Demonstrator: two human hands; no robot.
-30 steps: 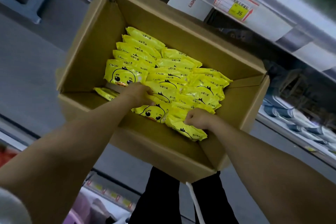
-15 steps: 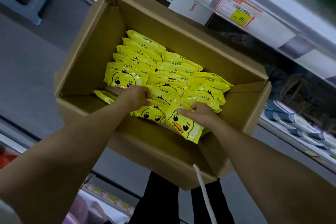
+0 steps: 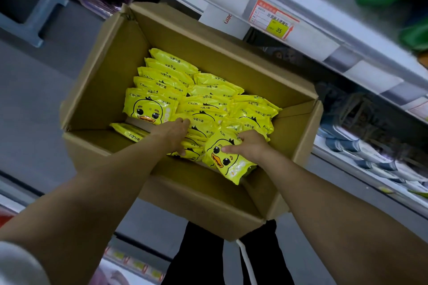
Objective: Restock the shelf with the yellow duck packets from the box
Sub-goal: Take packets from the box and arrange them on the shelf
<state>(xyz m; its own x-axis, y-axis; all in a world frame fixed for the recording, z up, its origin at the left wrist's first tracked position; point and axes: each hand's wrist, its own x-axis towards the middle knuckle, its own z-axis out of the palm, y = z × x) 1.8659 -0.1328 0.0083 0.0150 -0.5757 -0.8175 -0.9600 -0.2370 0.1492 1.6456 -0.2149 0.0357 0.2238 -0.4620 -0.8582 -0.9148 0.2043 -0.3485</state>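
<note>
Pinched in curled right hand (image 3: 249, 147): yellow CKOK duck packet (image 3: 228, 163), face up, long axis slanting toward cardboard box (image 3: 104, 81) near-right corner. Clasped between left hand (image 3: 172, 133) thumb and fingers: upright packets (image 3: 196, 136). Shelf tag (image 3: 273, 19): 35.

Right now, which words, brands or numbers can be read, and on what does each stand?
"CKOK": yellow duck packets
"35": yellow patch of the shelf price tag
Chinese print on packets and tag: too blurred to read.
Red letters on the white box: partly hidden, unreadable.
</note>
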